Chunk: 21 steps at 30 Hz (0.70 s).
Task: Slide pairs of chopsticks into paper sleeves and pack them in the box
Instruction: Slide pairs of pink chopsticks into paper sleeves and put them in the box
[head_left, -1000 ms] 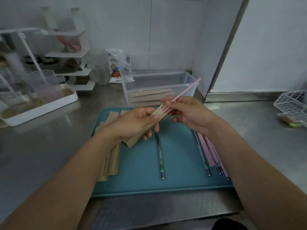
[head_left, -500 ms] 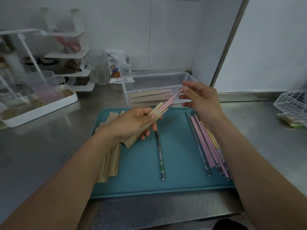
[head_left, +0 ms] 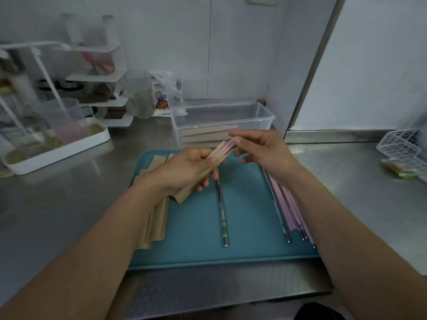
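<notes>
My left hand [head_left: 184,169] grips a brown paper sleeve [head_left: 198,174] above the teal tray [head_left: 249,255]. A pair of pink chopsticks [head_left: 227,146] sticks out of the sleeve's top by a short length. My right hand [head_left: 261,151] pinches their upper ends between thumb and forefinger. The clear plastic box [head_left: 221,116] stands behind the tray with several filled sleeves [head_left: 208,135] lying inside. More empty sleeves [head_left: 157,222] lie at the tray's left. Loose pink and metal chopsticks [head_left: 291,211] lie at its right, and a single metal chopstick [head_left: 222,213] lies in the middle.
A white tray [head_left: 69,148] with a clear jug and a white rack stand at the left on the steel counter [head_left: 57,199]. A food packet [head_left: 160,95] leans behind the box. A white wire basket [head_left: 402,148] sits at the far right. A wall panel rises at the back right.
The pink chopsticks have gone deeper into the sleeve; only a short length now shows. My right hand slid up to their ends, then pushed down-left towards my left hand.
</notes>
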Available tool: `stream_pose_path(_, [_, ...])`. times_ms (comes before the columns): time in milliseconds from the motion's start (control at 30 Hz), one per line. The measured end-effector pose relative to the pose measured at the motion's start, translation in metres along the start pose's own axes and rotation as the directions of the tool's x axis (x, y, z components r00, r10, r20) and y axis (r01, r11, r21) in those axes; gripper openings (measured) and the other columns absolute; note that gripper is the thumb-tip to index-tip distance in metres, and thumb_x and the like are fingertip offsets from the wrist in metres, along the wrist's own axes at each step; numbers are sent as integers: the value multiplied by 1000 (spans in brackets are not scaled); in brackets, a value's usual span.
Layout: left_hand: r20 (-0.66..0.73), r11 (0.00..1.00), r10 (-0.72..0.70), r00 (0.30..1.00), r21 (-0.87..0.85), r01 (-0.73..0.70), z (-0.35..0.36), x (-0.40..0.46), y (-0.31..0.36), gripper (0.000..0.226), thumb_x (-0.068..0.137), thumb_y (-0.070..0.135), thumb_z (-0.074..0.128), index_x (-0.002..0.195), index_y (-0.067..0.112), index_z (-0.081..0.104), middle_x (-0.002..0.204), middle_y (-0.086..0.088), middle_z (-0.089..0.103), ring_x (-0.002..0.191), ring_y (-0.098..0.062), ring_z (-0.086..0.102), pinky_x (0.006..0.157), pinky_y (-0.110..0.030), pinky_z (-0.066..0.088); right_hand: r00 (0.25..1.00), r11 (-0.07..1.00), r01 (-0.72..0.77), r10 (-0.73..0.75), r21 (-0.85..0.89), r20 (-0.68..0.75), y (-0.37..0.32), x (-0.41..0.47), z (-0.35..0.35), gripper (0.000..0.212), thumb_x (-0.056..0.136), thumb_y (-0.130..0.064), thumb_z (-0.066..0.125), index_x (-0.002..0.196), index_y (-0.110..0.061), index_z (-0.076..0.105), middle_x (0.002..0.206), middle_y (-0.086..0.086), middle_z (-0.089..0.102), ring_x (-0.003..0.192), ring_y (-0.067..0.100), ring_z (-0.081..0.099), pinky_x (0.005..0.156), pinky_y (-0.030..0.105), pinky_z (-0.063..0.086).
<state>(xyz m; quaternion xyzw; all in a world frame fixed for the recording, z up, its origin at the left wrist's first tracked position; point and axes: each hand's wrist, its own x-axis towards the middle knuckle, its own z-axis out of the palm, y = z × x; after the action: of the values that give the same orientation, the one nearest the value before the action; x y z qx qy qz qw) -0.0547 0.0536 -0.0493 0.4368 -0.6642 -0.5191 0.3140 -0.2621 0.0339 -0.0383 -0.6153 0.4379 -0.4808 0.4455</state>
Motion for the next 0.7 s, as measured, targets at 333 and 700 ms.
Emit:
stream_pose_path(333, [-417, 945, 154, 896, 327, -10, -37, -17, 27, 36, 100, 43, 44, 104, 16, 68, 89, 2, 66, 78, -8, 59, 72, -23, 46, 989, 973, 30, 4, 228, -149, -30, 4, 4, 6, 94, 2, 61, 95, 0, 67, 73, 13, 70, 58, 15, 64, 56, 23, 55])
stream_pose_path(700, [-478, 616, -17, 878, 687, 386, -82, -57, 0, 47, 76, 61, 69, 89, 16, 70, 90, -2, 68, 82, -18, 64, 72, -32, 52, 928, 989, -145, 150, 39, -342, -57, 95, 12, 11, 91, 2, 65, 80, 1, 68, 61, 13, 62, 45, 14, 55, 43, 21, 48])
